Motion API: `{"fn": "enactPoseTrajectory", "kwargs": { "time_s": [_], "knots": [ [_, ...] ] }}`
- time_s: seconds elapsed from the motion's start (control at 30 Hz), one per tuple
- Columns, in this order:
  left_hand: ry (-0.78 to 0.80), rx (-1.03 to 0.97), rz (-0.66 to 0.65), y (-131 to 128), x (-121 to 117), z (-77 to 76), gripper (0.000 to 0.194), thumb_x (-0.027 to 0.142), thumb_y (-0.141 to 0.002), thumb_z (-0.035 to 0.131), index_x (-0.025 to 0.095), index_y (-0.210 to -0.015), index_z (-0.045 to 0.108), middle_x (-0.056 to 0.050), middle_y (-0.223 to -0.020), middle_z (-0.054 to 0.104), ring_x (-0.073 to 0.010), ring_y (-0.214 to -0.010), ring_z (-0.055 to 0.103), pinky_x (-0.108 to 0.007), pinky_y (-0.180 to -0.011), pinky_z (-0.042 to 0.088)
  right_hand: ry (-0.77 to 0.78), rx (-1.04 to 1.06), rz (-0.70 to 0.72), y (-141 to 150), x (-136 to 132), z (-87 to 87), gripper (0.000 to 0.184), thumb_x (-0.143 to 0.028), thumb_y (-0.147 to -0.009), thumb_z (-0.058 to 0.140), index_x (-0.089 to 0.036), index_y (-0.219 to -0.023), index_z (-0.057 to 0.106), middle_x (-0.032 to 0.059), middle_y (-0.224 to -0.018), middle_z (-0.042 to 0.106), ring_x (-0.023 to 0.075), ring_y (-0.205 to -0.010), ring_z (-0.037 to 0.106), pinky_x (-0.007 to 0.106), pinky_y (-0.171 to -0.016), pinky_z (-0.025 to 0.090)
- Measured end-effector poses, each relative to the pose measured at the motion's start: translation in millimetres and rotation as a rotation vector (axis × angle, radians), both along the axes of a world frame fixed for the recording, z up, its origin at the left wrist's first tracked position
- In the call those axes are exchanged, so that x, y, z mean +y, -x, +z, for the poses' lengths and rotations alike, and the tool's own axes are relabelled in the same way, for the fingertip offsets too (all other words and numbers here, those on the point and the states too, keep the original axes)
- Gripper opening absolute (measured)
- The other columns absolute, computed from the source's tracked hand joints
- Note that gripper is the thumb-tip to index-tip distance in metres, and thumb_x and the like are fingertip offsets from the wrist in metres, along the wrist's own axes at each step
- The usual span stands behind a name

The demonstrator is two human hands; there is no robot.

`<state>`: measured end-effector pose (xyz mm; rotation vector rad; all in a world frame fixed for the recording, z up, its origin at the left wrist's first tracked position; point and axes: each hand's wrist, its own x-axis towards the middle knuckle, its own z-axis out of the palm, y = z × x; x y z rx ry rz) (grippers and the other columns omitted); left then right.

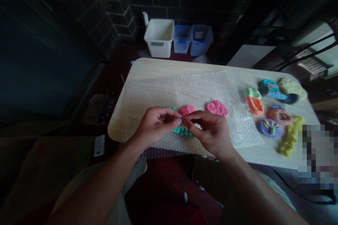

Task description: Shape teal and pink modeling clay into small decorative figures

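My left hand (158,123) and my right hand (211,129) meet fingertip to fingertip over the table, both closed in a pinch. Between them is a tiny greenish bit, apparently modelling clay, mostly hidden by the fingers. Just below and behind the fingertips, lumpy teal-green clay (186,132) lies on bubble wrap (150,93), partly covered by my hands. A pink clay lump (187,110) sits right behind the fingertips. Farther right lies a second pink clay lump (217,107), apart from my hands.
On the light wooden table (155,66), finished clay shapes stand at the right, including a purple disc (269,128), a yellow strip (292,136) and an orange-and-green piece (255,102). A white bin (160,38) and two blue-tinted boxes (201,40) stand beyond the table. A pixelated patch covers the right edge.
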<state>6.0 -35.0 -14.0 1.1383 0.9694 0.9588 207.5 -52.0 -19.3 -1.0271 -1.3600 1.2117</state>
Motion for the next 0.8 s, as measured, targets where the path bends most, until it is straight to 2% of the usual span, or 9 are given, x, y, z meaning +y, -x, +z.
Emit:
{"fn": "enactPoseTrajectory", "kwargs": {
  "time_s": [0.23,0.47,0.7,0.8],
  "knots": [
    [-0.020,0.019,0.027,-1.6,-1.7,1.1,0.020,0.030,-0.080,0.091,0.016,-0.092,0.084,-0.008,-0.089,0.083,-0.0187,-0.079,0.076,-0.029,-0.074,0.061,0.024,0.057,0.009,2.8,-0.8,1.3,0.008,-0.024,-0.085,0.086,-0.020,-0.092,0.084,0.0062,-0.083,0.083,0.0164,-0.070,0.074,0.028,-0.064,0.062],
    [-0.047,-0.014,0.027,-1.7,-1.8,-1.4,0.013,0.023,-0.083,0.089,0.017,-0.092,0.084,-0.006,-0.086,0.082,-0.0146,-0.076,0.074,-0.023,-0.071,0.058,-0.013,0.007,0.013,2.5,-0.3,2.0,0.004,-0.023,-0.088,0.084,-0.019,-0.091,0.083,0.0059,-0.081,0.081,0.0151,-0.068,0.073,0.027,-0.063,0.061],
    [-0.030,-0.024,0.012,-0.7,-0.5,-1.4,0.016,0.029,-0.085,0.089,0.017,-0.095,0.085,-0.007,-0.089,0.083,-0.0162,-0.080,0.075,-0.025,-0.073,0.060,0.004,0.073,0.040,0.8,0.3,-0.3,0.013,-0.022,-0.086,0.088,-0.021,-0.098,0.084,0.0057,-0.088,0.083,0.0158,-0.073,0.075,0.027,-0.065,0.063],
    [-0.003,-0.026,0.013,-1.1,-0.7,-0.8,0.018,0.029,-0.084,0.090,0.017,-0.096,0.085,-0.006,-0.090,0.083,-0.0158,-0.081,0.075,-0.024,-0.074,0.059,-0.008,0.100,0.042,0.0,1.2,-0.5,0.012,-0.020,-0.087,0.087,-0.023,-0.098,0.085,0.0053,-0.090,0.083,0.0158,-0.077,0.076,0.027,-0.068,0.064]
  ]
}}
